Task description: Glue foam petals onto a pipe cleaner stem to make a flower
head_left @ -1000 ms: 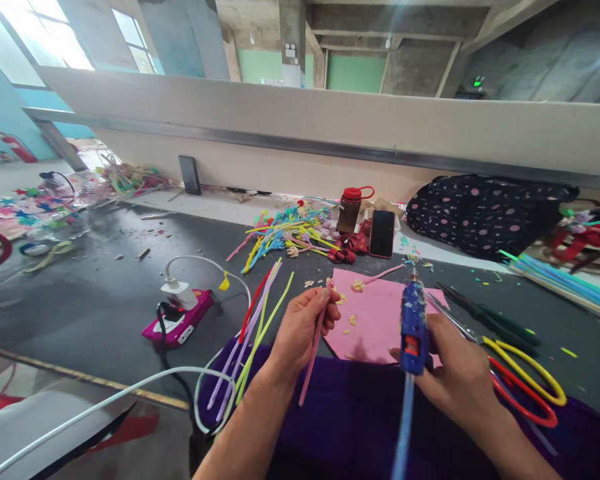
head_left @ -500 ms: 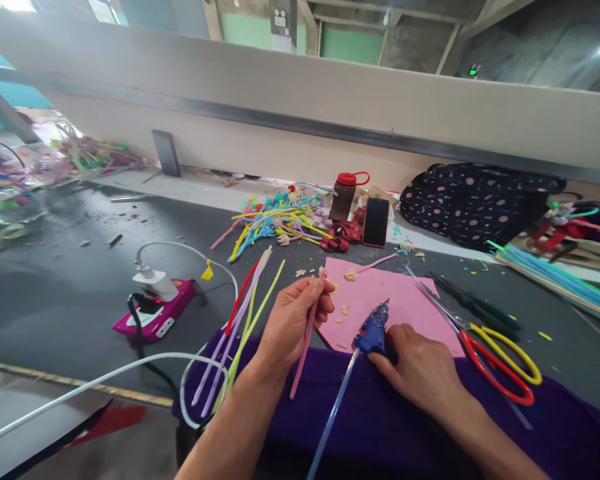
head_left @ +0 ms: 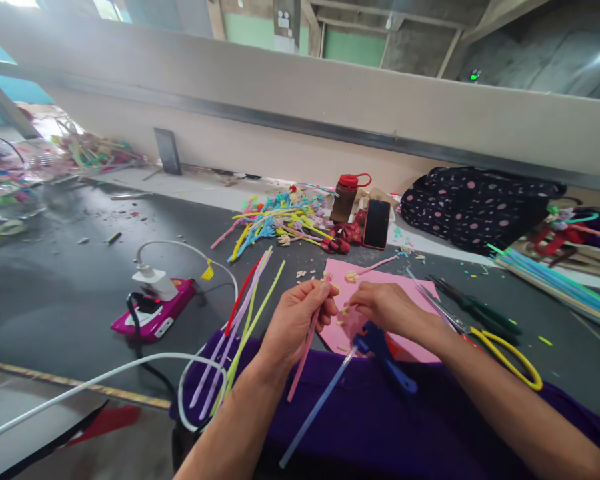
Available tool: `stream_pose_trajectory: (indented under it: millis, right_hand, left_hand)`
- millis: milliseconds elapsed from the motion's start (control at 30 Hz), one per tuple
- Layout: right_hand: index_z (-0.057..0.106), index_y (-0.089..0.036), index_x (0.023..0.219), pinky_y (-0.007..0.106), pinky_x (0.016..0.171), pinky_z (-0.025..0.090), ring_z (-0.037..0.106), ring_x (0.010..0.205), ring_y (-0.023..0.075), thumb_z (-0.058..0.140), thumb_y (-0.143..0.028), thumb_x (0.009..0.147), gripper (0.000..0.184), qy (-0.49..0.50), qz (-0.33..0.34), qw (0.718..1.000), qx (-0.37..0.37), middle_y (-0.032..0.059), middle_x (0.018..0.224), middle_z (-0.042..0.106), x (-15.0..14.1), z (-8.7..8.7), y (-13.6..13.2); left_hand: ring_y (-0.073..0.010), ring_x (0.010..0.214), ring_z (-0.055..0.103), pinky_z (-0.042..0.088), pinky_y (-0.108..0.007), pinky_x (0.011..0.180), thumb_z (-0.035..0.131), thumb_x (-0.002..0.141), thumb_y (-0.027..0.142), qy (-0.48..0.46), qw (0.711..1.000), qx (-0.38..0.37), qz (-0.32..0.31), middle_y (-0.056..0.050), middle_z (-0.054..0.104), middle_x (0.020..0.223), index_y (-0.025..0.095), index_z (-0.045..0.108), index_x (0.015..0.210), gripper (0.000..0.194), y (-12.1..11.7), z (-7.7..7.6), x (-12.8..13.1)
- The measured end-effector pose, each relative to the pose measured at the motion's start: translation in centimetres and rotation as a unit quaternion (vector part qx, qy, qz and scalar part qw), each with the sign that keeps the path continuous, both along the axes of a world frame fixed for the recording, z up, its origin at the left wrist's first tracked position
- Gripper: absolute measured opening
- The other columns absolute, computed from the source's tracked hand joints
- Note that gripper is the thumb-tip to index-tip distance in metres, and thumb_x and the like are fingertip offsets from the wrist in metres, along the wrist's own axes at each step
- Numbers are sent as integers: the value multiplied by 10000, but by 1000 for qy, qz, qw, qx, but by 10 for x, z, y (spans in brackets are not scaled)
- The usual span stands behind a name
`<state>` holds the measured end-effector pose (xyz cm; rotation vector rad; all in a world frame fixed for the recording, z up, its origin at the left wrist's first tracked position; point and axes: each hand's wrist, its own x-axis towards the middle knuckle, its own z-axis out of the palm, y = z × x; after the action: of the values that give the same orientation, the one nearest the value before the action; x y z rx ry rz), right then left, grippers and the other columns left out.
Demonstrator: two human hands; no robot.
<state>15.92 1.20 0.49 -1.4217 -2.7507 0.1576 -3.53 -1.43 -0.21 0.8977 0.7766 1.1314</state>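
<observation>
My left hand (head_left: 305, 313) is closed round a pink pipe cleaner (head_left: 304, 367), whose lower end hangs over the purple cloth (head_left: 340, 427); a small pale tip shows above the thumb. Over the pink sheet (head_left: 417, 288), my right hand (head_left: 387, 308) has its fingertips drawn together among small yellow bits (head_left: 345, 311); whatever they hold is hidden. Below this hand lies a blue glue gun (head_left: 380, 353), a clear glue stick (head_left: 315, 413) jutting from its rear. Another pink stem with a yellow flower head (head_left: 351, 276) rests on the sheet's far edge.
To the right are scissors (head_left: 513, 360) and dark-handled pliers (head_left: 480, 310). Loose pipe cleaners (head_left: 247, 327) and a magenta power strip (head_left: 157, 320) with cables lie left. Behind stand a heap of coloured stems (head_left: 280, 223), a bottle (head_left: 344, 200), a phone (head_left: 377, 225) and a dotted bag (head_left: 475, 207).
My right hand has let go of the glue gun and moved up and left to the yellow bits. The gun now lies with its handle toward me. My left hand has barely moved.
</observation>
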Motion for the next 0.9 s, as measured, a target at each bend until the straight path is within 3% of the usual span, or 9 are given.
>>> stream_pose_trajectory:
  millis: [133,300,567,700,900]
  right_hand:
    - [673,-235,894,224,638,356,580,771,150,525,-219,805,173,-3,35,999,-22,30,855,637,-10,-13,19]
    - [649,-173,771,223,581,324,549,692,148,515,-191,770,134,15,24,999,-24,43,759,612,-16,-18,23]
    - [527,-179,819,193,549,359,499,593,97,419,-147,818,113,141,-30,989,-18,-21,675,560,-2,7,8]
    - [546,-182,793,191,524,383,488,570,90,488,-142,780,71,350,-68,931,-81,-30,668,548,-3,19,-13]
    - [612,-173,801,231,555,448,553,605,105,539,-164,756,86,491,-72,854,-157,2,764,587,-13,19,-24]
  left_hand:
    - [-38,405,463,313,-147,383,583,765,363,10,1000,-11,-14,14,581,536,136,616,731,232,0,1,0]
    - [-46,378,477,313,-143,345,591,754,370,2,999,-25,-21,8,597,526,129,604,716,244,-1,3,1]
    - [-46,348,485,321,-132,317,639,714,336,-19,998,-53,-32,6,613,514,117,605,731,223,2,1,-1]
    - [-48,344,489,330,-129,312,648,707,322,-35,996,-71,-43,8,613,508,118,605,733,210,3,-1,1]
    - [-50,356,501,356,-126,322,666,691,304,-47,994,-88,-33,8,619,525,120,609,734,197,4,-1,3]
